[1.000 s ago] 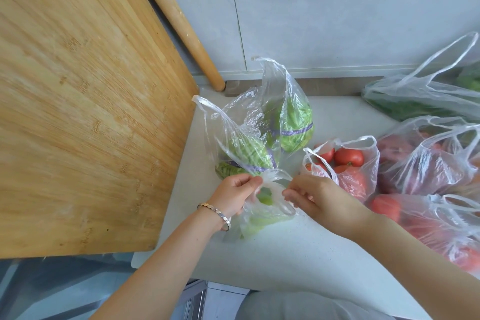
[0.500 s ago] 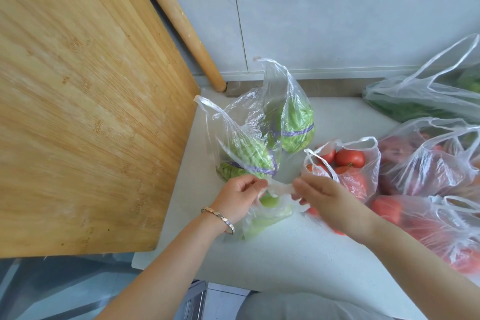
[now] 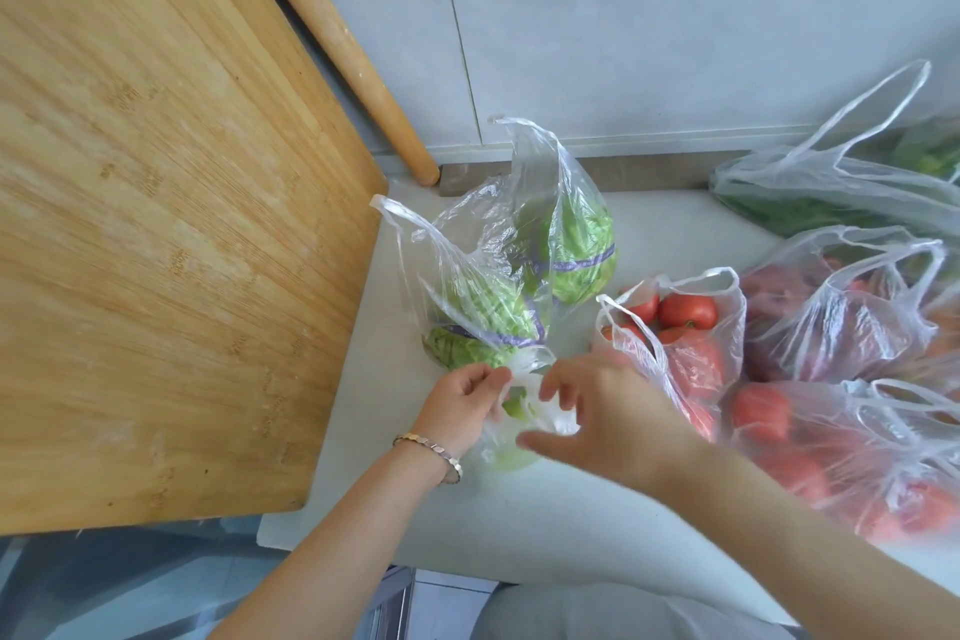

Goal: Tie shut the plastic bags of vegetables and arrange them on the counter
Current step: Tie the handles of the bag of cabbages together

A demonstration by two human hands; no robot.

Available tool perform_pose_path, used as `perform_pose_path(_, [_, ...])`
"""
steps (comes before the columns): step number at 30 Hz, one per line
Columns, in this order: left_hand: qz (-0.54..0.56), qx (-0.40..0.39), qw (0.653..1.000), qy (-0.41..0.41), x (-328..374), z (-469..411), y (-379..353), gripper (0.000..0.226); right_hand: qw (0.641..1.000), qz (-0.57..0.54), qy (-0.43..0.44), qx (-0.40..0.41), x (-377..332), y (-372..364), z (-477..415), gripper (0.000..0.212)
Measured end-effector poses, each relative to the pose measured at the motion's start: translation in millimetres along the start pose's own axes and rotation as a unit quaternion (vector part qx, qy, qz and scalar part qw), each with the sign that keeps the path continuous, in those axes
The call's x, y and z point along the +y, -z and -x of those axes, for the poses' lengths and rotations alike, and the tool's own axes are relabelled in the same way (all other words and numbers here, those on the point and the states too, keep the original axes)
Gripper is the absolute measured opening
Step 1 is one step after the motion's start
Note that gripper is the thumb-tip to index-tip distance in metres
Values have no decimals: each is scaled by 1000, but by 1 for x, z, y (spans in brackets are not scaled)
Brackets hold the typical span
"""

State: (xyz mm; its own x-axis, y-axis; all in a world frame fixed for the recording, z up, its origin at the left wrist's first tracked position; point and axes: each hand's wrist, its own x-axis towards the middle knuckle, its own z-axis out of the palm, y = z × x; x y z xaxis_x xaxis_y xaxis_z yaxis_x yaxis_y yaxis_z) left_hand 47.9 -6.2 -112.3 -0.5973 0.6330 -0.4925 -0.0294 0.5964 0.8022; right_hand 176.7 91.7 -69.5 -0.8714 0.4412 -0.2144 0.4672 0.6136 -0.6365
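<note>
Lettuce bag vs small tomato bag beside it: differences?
Contents: the lettuce bag holds green heads with purple bands; the small tomato bag holds red tomatoes. Handles: the lettuce bag's stick up tall and apart; the tomato bag's loops sit low. Place: lettuce bag beside the cutting board, tomato bag to its right. Shared: clear plastic, untied, on the counter.

Near bag [image 3: 501, 450] is clear over pale green; far lettuce [image 3: 576, 234] green, purple-banded; right tomatoes [image 3: 688, 312] red; left board [image 3: 156, 224] honey-grained.
</note>
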Motion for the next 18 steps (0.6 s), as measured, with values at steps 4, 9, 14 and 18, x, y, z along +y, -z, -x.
perform_pose_path(4, [-9, -21, 1000, -8, 4, 2, 0, 32, 977, 191, 96, -1, 14, -24, -5, 41])
perform_pose_path(9, [-39, -17, 999, -17, 2, -2, 2, 26, 973, 149, 172, 31, 33, -21, -11, 12])
perform_pose_path(14, [-85, -19, 994, -70, -4, -4, 2, 22, 995, 43, 85, -25, 33, 4, -5, 21])
perform_pose_path(18, [-100, -13, 991, -84, -6, -7, 4, 25, 997, 27, 25, -69, 45, 13, -3, 16])
